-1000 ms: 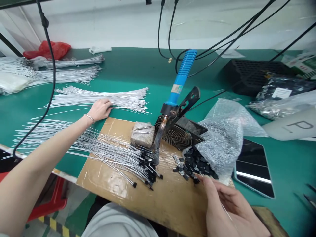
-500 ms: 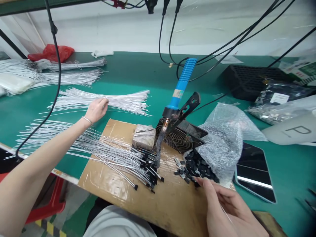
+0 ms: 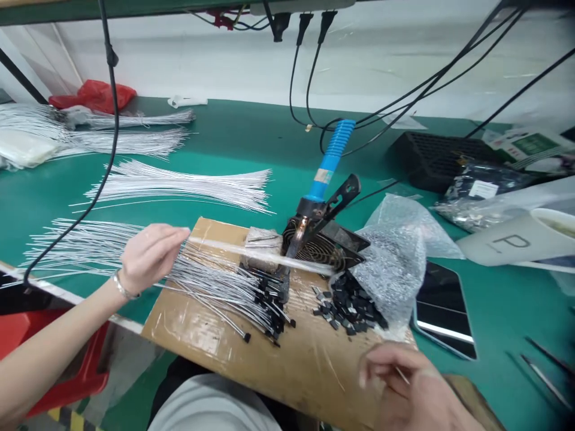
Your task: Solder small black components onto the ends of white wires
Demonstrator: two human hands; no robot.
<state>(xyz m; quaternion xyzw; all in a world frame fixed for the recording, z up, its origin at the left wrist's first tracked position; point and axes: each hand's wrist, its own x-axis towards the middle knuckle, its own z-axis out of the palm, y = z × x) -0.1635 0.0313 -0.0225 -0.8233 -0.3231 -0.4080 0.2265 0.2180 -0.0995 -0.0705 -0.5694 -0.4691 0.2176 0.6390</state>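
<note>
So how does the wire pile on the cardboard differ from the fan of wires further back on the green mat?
The wire pile on the cardboard has small black caps on its right-hand ends; the fan of wires on the mat shows bare ends. The near pile lies partly on the cardboard board, the far one wholly on the green mat. The left hand is over the near pile, apart from the far one. Both are thin whitish wires, spread flat.

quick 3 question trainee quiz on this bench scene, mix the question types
1. True or false: the left hand holds a white wire lifted over the wooden board.
2. What spills from the bubble bag? A) black parts B) red caps C) screws
3. Fill in: the soldering iron handle is ____.

Key: 1 true; 2 A, the black parts; 3 blue.
</note>
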